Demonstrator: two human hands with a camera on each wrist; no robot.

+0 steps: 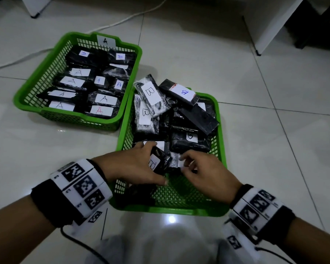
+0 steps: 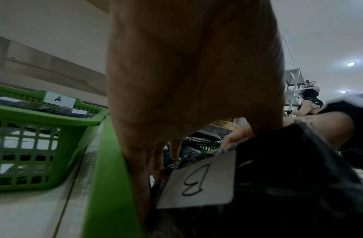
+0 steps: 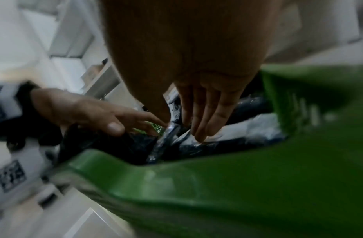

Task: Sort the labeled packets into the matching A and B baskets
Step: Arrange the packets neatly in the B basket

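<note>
Two green baskets stand on the floor. Basket A (image 1: 19, 100) at the upper left, tagged A (image 1: 105, 41), holds several black packets marked A. Basket B (image 1: 220, 149) in front of me holds a heap of black packets marked B. My left hand (image 1: 152, 168) grips a black packet with a white B label (image 1: 160, 159) at the basket's near left; that label (image 2: 201, 185) fills the left wrist view. My right hand (image 1: 184, 163) pinches the edge of a neighbouring clear-wrapped packet with a white label (image 1: 176, 161) right beside it, thumb opposite straight fingers (image 3: 202, 128).
A white cable (image 1: 122, 19) runs over the tiles behind basket A. White furniture legs (image 1: 34, 15) and a white panel (image 1: 265, 25) stand at the back. The baskets touch at a corner. My grey-clad knees (image 1: 160, 248) sit just before basket B.
</note>
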